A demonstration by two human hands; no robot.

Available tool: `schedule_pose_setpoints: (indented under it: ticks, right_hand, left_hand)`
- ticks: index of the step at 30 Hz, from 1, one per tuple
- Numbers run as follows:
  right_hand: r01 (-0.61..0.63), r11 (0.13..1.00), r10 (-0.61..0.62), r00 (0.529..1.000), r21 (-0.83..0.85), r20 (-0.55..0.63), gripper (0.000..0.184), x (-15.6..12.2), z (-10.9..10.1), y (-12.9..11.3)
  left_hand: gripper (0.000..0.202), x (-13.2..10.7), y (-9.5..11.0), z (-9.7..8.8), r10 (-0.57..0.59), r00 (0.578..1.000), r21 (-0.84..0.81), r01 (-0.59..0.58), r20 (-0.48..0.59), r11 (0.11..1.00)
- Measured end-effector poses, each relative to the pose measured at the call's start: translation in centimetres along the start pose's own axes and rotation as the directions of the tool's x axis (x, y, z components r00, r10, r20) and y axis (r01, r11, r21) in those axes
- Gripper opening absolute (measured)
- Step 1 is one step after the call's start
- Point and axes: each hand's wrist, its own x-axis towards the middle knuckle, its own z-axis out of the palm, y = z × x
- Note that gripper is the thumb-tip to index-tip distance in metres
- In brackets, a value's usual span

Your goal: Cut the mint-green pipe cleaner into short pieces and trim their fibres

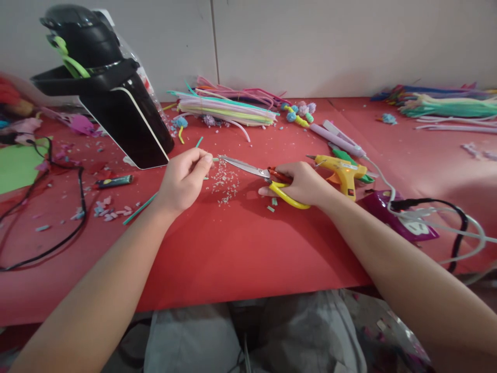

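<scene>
My left hand pinches a thin pale green pipe cleaner between thumb and forefinger; its short end sticks out to the right. My right hand is closed round the red and yellow handles of a pair of scissors. The blades point left, with their tips at the end of the pipe cleaner. Under the tips, fine pale clippings lie scattered on the red table. A few short green pieces rest beside my right hand. Teal pipe cleaners lie under and behind my left hand.
A tall black bottle stands behind my left hand. Bundles of pipe cleaners lie along the wall. Right of my right hand are a yellow glue gun, a lilac hot styling tool and a purple power strip with cables.
</scene>
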Motion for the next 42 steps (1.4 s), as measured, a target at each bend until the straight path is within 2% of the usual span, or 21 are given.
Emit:
schedule_pose_setpoints:
  ticks: [19,35,42]
  right_hand:
    - [-0.015,1.000,0.014,1.000,-0.025,-0.022,0.070,0.18,0.29,0.13]
    - [-0.033,0.999,0.033,0.999,-0.011,0.015,0.066,-0.01,0.08,-0.04]
    - [-0.011,1.000,0.011,1.000,-0.015,-0.009,0.066,0.06,0.24,0.17]
  left_hand:
    - [0.026,0.04,0.30,0.05,-0.021,1.000,0.008,0.021,0.011,1.000]
    - [0.030,-0.05,0.00,0.17,0.010,0.999,0.004,-0.010,0.033,1.000]
    - [0.031,-0.08,-0.06,0.28,0.035,0.998,0.002,-0.035,0.047,0.999]
